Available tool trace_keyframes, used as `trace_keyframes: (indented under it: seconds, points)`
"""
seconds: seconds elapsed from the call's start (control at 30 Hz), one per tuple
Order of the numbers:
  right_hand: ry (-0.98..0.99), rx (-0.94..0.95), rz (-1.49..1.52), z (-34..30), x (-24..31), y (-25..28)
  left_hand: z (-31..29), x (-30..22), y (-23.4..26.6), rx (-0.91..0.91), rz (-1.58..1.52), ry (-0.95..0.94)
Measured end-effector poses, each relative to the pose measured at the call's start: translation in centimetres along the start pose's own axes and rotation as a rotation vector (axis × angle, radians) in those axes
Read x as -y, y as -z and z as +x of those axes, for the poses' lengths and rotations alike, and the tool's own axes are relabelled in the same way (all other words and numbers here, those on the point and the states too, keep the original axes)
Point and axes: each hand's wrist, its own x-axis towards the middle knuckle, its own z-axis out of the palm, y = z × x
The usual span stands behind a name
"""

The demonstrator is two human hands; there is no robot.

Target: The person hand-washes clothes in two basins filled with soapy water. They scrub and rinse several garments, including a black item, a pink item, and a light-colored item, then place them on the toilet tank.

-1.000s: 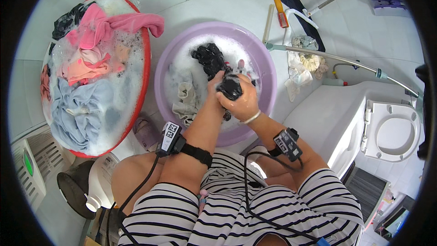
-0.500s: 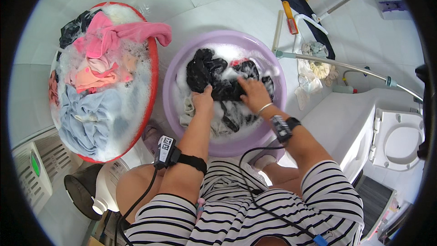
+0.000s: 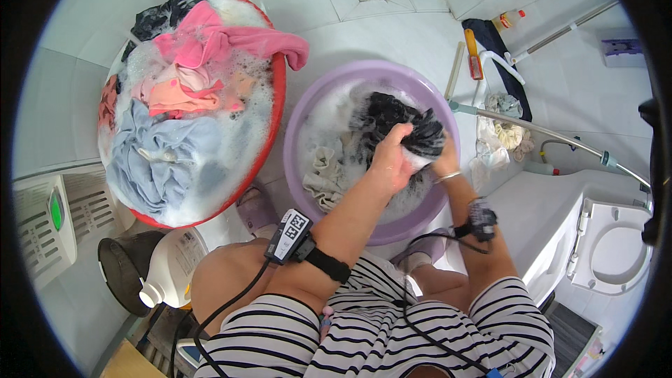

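Black cloth: [image 3: 388,113] wet, soapy, over the purple basin [image 3: 297,115], right of its middle. I see one end bunched up between the hands, the rest hanging down and left toward the suds [image 3: 392,203]. Its left edge is blurred.
Left hand: [image 3: 393,159] closed on the near-left side of the bunch, thumb on top. Fingers mostly hidden from me.
Right hand: [image 3: 446,159] against the right side of the bunch, cloth covering the fingers. I can't tell how tightly they're curled.
Cloth vs hands: bunch sits directly between them, touching both; loose part lies beyond the left hand, away from the body.
Rubbing/squeezing: I'd keep one hand as anchor and work the other against it, in short strokes, then shift the grip along the cloth so each part gets a turn.
Height: I'd stay low over the basin so drips land inside.
Pale cloth: [image 3: 324,176] at the basin's left side, apart from both hands. I'd keep the loose black end from wrapping around it.
Arm boxes: left one [image 3: 289,236], right one [image 3: 480,218], both outside the rim. I'd keep them clear of the water.
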Motion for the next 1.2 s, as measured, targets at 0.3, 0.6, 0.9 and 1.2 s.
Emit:
trace_keyframes:
  seconds: [0.3,0.6,0.9,1.2]
  points:
    - [0.218,-0.255,0.284,-2.6,11.7,8.6,-4.0,-1.5,-1.4,-0.052,0.45,0.095]
    - [0.095,0.209,-0.737,-1.2,1.8,-0.1,0.0,-2.3,8.4,-0.588,0.859,-0.25]
    - [-0.291,0.737,-1.007,3.9,-9.4,-6.0,1.1,-3.2,10.1,-0.688,0.92,-0.29]
    - [0.29,0.558,-1.187,3.0,0.9,-0.1,-0.5,-2.4,6.8,-0.569,0.704,-0.038]
